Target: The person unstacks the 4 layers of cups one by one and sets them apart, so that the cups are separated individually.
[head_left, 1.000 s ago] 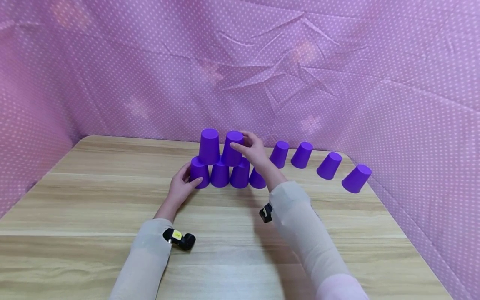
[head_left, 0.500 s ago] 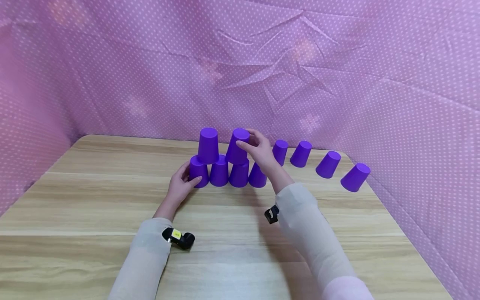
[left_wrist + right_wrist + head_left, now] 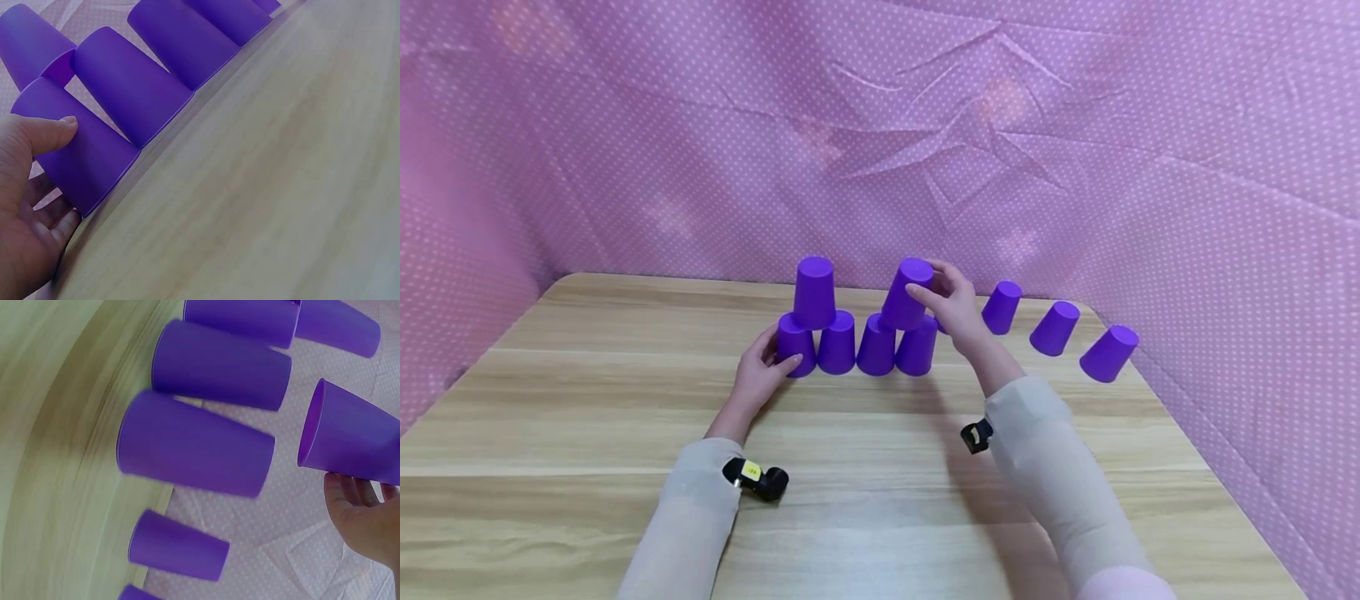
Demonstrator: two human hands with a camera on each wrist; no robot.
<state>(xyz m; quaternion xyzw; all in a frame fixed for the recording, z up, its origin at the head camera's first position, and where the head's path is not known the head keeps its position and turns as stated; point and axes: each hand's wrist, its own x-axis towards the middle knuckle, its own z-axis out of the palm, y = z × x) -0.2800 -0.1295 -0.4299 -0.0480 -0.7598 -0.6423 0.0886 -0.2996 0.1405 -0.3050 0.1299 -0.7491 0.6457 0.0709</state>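
Purple plastic cups stand upside down in a short row on the wooden table, one cup (image 3: 814, 293) bridging the two leftmost. My left hand (image 3: 756, 375) holds the row's left end cup (image 3: 81, 150), thumb across its near side and fingers around its outer side. Above the two right cups of the row, my right hand (image 3: 957, 307) grips another upside-down cup (image 3: 907, 293) between thumb and fingers, slightly tilted. The right wrist view shows a gap between this held cup (image 3: 353, 434) and the row's right end cup (image 3: 194, 444).
Further right stand separate upside-down purple cups: one (image 3: 1002, 308) near the back edge, another (image 3: 1055, 328) beyond it, and a third (image 3: 1109, 354) nearest the right edge. One more is mostly hidden behind my right hand. A pink dotted cloth (image 3: 880, 125) hangs behind the table (image 3: 820, 517).
My right hand has carried its cup rightward, from beside the upper left cup to over the two right cups of the row. My left hand has stayed on the left end cup.
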